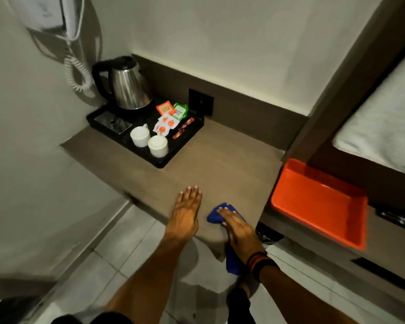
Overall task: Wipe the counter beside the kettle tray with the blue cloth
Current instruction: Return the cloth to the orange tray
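A black kettle tray sits at the back left of the brown counter, holding a steel kettle, two white cups and several sachets. My right hand presses flat on the blue cloth near the counter's front edge; part of the cloth hangs down over the edge below my wrist. My left hand lies flat and empty on the counter just left of the cloth, fingers pointing toward the tray.
An orange tray rests on a lower shelf to the right of the counter. A wall phone with a coiled cord hangs above the kettle. A dark wall socket sits behind the tray. A bed's white mattress is at far right.
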